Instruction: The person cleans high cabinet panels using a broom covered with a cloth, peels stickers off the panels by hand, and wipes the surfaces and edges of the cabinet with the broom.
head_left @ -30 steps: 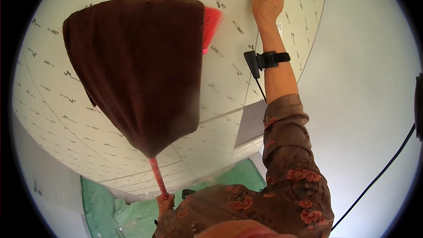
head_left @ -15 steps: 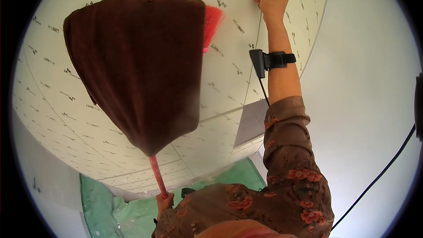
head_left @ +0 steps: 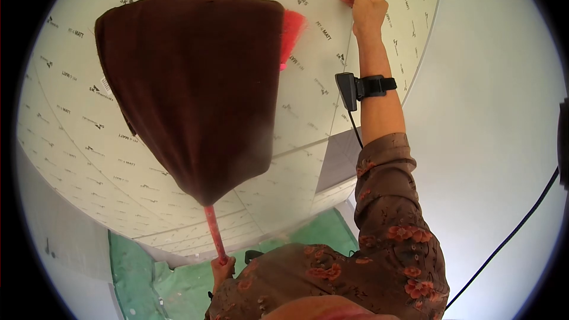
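Printed panels (head_left: pixel 308 101) near right grip (head_left: pixel 368 10); left grip (head_left: pixel 223 269) holding cloth-draped broom (head_left: pixel 214 234).

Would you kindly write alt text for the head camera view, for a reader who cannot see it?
A person's left hand grips the red handle of a broom, its bristles mostly covered by dark brown cloth; their right hand is near pale panels printed with lettering.

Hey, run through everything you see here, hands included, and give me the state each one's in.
Left hand: closed around the handle
Handle: gripped at its lower end
Brown cloth: draped over the broom head
Red bristles: partly sticking out
Right hand: raised, fingers curled
Right sleeve: pushed up
Wrist device: strapped on
Green floor covering: spread out, wrinkled
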`<state>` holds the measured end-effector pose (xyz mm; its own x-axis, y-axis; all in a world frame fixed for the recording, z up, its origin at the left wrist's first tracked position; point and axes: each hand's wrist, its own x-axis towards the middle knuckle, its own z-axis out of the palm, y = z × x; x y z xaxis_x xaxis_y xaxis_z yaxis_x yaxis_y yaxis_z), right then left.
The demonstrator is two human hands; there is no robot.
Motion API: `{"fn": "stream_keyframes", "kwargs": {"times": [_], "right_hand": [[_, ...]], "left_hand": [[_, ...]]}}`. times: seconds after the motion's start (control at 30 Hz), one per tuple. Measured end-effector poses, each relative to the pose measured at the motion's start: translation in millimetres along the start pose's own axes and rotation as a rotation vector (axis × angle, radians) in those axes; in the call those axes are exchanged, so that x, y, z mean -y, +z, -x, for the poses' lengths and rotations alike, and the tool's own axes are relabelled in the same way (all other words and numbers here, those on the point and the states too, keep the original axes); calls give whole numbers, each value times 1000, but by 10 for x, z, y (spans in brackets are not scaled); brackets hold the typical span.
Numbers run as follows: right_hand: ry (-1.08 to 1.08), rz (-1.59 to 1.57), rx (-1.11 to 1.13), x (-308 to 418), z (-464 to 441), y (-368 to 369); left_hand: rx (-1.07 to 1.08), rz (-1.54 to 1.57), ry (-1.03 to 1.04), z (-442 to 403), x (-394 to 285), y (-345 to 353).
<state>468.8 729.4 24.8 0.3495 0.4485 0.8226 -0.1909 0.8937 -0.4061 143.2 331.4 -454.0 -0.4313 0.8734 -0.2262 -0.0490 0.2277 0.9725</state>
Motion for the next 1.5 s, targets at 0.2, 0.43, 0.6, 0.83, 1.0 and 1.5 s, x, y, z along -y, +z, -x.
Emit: {"fn": "stream_keyframes", "kwargs": {"times": [0.2,0.43,0.6,0.83,1.0,1.5], "right_hand": [[116,-49,-155,-53,408,-82],[342,250,84,-345,1807,-318],[811,78,711,-192,3073,-94],[821,-248,1121,242,3866,843],[955,-203,796,920,3474,1732],[754,-504,636,680,3663,2620]], "left_hand": [[-7,-28,10,-13,19,-74],[29,-7,59,-35,85,-308],[-12,-92,14,62,6,-511],[49,-196,96,89,-4,-822],[-4,-249,165,-74,-362,-930],[14,-84,140,-382,-593,-989]]}}
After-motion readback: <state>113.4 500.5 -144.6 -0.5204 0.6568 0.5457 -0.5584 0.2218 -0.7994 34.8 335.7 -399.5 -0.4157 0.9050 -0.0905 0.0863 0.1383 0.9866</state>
